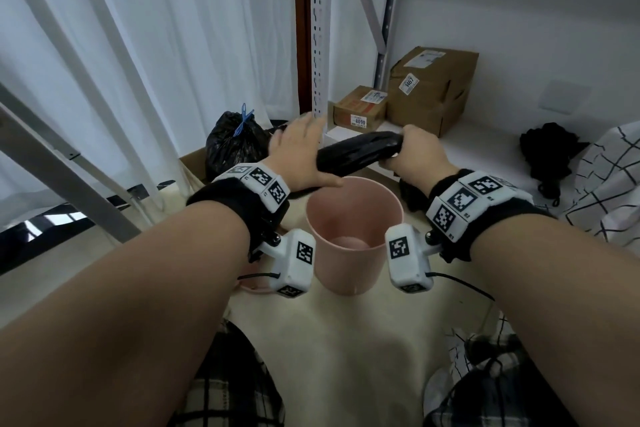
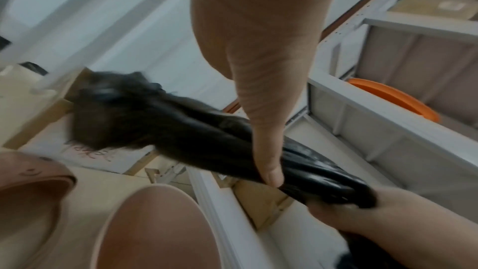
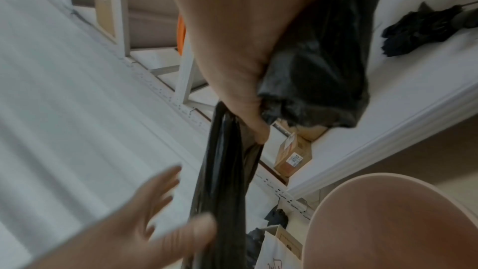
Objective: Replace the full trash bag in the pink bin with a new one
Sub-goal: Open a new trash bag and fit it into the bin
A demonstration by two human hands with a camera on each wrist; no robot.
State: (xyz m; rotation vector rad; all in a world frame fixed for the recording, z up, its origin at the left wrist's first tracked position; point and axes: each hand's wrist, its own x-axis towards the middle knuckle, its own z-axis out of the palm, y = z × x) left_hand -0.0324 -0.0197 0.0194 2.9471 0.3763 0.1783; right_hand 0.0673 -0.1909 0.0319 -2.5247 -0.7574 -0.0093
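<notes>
Right hand (image 1: 414, 149) grips new bag (image 1: 360, 152); left hand (image 1: 299, 152) spread.

I see cream floor (image 1: 346, 340) carrying pink bin (image 1: 353, 239) just below my hands; tied black bag (image 1: 235, 142) left of them. White shelf (image 1: 485, 146) beyond holds two cardboard boxes (image 1: 429, 90), black cloth (image 1: 547, 152) to the right.

Two cardboard boxes (image 1: 408, 94) on white shelf (image 1: 478, 146); black umbrella (image 1: 549, 152) right; curtain (image 1: 138, 45) left.
</notes>
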